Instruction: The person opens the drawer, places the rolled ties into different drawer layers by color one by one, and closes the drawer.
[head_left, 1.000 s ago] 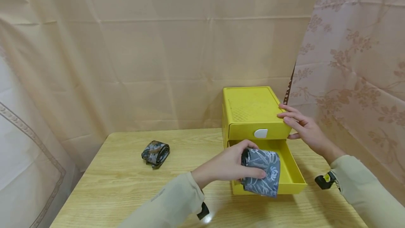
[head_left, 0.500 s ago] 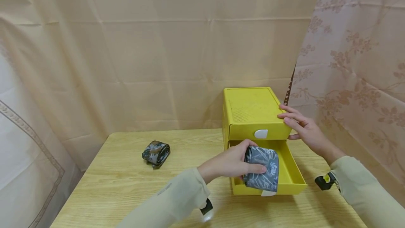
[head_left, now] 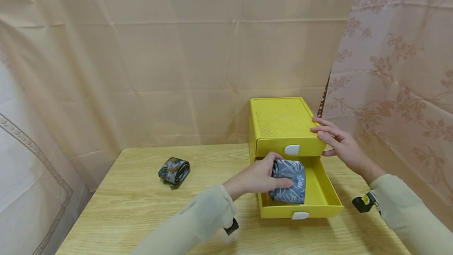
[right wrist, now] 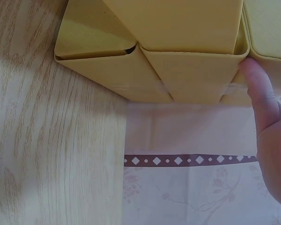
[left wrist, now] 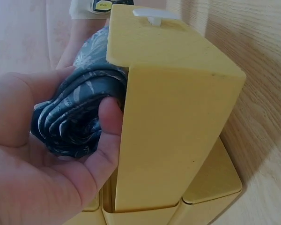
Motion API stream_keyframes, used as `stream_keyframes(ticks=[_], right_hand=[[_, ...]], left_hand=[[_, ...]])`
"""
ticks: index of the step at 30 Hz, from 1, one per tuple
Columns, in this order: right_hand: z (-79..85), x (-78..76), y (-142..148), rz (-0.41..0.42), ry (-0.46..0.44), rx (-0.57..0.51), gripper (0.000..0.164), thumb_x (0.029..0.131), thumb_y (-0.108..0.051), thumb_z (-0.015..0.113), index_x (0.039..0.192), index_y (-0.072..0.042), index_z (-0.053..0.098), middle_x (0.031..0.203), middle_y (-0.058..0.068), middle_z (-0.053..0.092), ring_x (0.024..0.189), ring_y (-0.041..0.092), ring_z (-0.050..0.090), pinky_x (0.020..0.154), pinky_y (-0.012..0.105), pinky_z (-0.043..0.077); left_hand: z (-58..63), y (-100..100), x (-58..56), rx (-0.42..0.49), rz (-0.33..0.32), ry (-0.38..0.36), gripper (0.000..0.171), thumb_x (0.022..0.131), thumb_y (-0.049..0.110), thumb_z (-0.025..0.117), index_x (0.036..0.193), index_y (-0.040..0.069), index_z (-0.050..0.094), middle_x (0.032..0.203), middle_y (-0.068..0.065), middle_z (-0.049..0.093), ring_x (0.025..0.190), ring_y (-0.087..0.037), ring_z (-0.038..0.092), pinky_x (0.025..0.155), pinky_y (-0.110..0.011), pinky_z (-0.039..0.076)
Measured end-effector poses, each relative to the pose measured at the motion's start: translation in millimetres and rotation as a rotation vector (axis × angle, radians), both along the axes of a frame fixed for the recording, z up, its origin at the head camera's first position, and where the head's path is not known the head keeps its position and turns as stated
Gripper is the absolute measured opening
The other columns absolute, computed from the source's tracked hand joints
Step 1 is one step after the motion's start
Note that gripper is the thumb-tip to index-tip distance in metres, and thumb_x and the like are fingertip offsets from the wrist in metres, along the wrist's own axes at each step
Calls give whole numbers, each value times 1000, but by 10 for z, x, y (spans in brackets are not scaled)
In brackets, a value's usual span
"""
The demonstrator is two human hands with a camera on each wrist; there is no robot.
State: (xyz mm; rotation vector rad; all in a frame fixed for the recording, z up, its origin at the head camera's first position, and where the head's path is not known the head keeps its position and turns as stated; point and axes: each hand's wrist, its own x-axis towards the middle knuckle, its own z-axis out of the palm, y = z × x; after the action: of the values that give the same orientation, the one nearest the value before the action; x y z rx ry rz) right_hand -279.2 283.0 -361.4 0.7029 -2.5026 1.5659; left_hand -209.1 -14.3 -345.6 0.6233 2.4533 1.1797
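My left hand (head_left: 260, 178) grips a rolled-up cloth strip (head_left: 291, 176), grey-blue with a pale leaf pattern, thumb across its upper face. The roll sits over the left part of a pulled-out yellow drawer (head_left: 330, 204). In the left wrist view the spiral end of the cloth roll (left wrist: 70, 126) shows beside the drawer's outer wall (left wrist: 164, 126), with a fingertip at the coil. My right hand (head_left: 343, 146) rests on the front right corner of the yellow drawer cabinet (head_left: 279, 117), fingers extended over the top edge. In the right wrist view one finger (right wrist: 260, 84) touches the cabinet's edge.
Another rolled cloth strip (head_left: 173, 171), dark and camouflage-like, lies on the left of the wooden table (head_left: 141, 211). A shut drawer with a white handle (head_left: 291, 149) is above the pulled-out one, and another tier (right wrist: 93, 37) is below. Curtains (head_left: 177, 58) hang behind.
My left hand has moved the leaf-patterned roll slightly left and back, further over the drawer, uncovering the drawer's white handle. My right hand stays put.
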Motion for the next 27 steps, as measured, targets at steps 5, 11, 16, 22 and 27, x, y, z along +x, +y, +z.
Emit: stream_keyframes(ticks=[5,11,16,22,27], right_hand=[[9,5,-7,-4,-4,3,34,111,-25,45,135,-8,61,163,-5,31,127,-5,45,71,38,60],[4,4,-9,1,-7,-3,34,111,-24,44,135,-7,60,163,-5,31,128,-4,44,72,38,60],[-6,4,-5,9,-8,-10,34,111,-23,44,135,-6,60,163,-5,31,129,-4,44,72,39,60],[-1,4,-3,2,-9,-5,34,111,-24,44,135,-7,60,164,-5,30,128,-4,44,72,39,60],[6,8,-4,-9,-14,5,35,111,-26,44,135,-7,60,164,-6,30,128,-4,44,72,38,60]], left_hand=[[-3,42,-3,-52,-23,40,65,89,44,77,139,19,44,111,5,60,96,-10,58,88,-30,49],[-27,87,-21,-51,-44,11,67,91,43,76,143,17,43,111,3,60,90,-10,60,83,-27,50],[-67,139,-5,-37,-28,-47,65,91,39,77,141,16,41,102,-1,59,71,-14,62,64,-26,53],[-101,176,-20,-98,-34,14,66,91,42,76,142,16,41,108,-1,61,85,-10,60,79,-26,52],[-116,216,-38,-131,-58,61,66,92,42,75,141,14,43,115,3,59,99,-8,56,95,-27,47]])
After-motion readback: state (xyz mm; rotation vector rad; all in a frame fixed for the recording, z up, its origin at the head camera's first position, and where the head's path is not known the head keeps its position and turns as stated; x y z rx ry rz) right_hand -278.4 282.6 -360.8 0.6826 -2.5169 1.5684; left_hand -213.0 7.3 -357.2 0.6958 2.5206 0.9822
